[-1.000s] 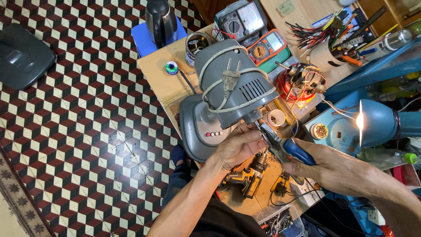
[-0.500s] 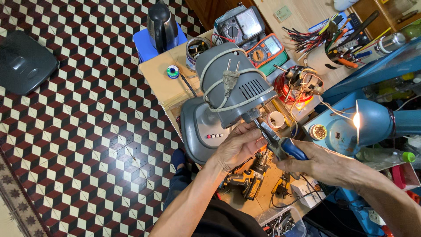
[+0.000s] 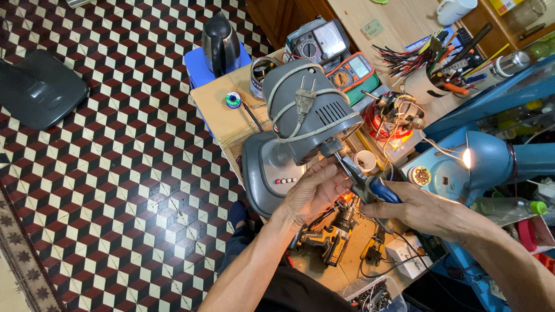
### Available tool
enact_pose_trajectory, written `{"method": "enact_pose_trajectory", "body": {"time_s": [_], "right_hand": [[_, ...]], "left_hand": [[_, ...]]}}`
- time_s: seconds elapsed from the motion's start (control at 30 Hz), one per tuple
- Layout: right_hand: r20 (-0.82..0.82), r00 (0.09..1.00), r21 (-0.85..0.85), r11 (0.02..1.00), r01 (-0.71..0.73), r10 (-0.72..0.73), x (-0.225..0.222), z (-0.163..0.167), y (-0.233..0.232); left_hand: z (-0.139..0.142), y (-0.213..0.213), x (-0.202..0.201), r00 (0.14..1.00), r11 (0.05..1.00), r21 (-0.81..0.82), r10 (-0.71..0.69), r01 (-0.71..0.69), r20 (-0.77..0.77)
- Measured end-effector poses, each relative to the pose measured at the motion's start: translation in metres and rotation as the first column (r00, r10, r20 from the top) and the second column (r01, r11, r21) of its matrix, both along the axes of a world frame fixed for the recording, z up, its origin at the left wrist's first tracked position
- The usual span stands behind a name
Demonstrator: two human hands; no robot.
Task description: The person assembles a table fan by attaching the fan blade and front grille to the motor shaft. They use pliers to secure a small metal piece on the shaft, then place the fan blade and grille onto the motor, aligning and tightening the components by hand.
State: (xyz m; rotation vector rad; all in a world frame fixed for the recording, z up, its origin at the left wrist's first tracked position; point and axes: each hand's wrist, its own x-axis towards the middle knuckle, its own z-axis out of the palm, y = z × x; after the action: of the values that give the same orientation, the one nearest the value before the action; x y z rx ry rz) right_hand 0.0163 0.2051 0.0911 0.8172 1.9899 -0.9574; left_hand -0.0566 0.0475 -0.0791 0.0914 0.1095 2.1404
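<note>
Head view, looking down on a crowded wooden workbench (image 3: 222, 110). Right hand (image 3: 422, 209) closed around the blue handles of a pair of pliers (image 3: 364, 184); the plier nose points up-left and meets the short shaft stub at the front of a grey fan motor housing (image 3: 309, 112). Whether the nose actually grips the stub is not clear at this size. Left hand (image 3: 315, 190) sits just below the housing, fingers curled against its underside near the shaft, touching the right hand's tool area.

The housing is tilted, wrapped with its own grey cord, the two-pin plug (image 3: 303, 101) lying on top. It joins a grey fan base (image 3: 267, 173) with a row of small buttons.

Below the hands: a yellow-and-black cordless drill (image 3: 326, 242) lying on the bench. Behind the housing: an analogue meter (image 3: 318, 43), an orange-edged digital multimeter (image 3: 352, 72), a small solder spool (image 3: 233, 100). To the right: a copper-wound motor part (image 3: 393, 115) and a cup of tools (image 3: 428, 81). A lit blue lamp (image 3: 485, 162) stands at the right. A black kettle (image 3: 219, 43) rests on a blue stool at the bench's far end.
</note>
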Motion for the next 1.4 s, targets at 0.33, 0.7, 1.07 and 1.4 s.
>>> {"method": "enact_pose_trajectory", "body": {"time_s": [0.33, 0.7, 1.07, 1.4], "right_hand": [[-0.085, 0.996, -0.092, 0.996, 0.005, -0.013, 0.007, 0.005, 0.003], [-0.132, 0.991, -0.194, 0.981, -0.009, -0.017, 0.009, 0.001, 0.014], [-0.017, 0.996, -0.139, 0.987, 0.081, -0.085, 0.011, 0.013, 0.006], [-0.013, 0.956, 0.063, 0.955, -0.291, 0.292, -0.005, 0.026, 0.004]], "left_hand": [[-0.008, 0.007, 0.003, 0.999, 0.998, 0.063, 0.023, -0.025, 0.025], [0.003, 0.000, 0.004, 0.998, 0.999, 0.002, 0.039, -0.039, 0.053], [0.016, -0.011, 0.023, 0.996, 0.988, -0.130, 0.083, -0.080, 0.021], [0.018, -0.012, 0.026, 0.973, 0.949, -0.250, 0.151, -0.193, -0.177]]}}
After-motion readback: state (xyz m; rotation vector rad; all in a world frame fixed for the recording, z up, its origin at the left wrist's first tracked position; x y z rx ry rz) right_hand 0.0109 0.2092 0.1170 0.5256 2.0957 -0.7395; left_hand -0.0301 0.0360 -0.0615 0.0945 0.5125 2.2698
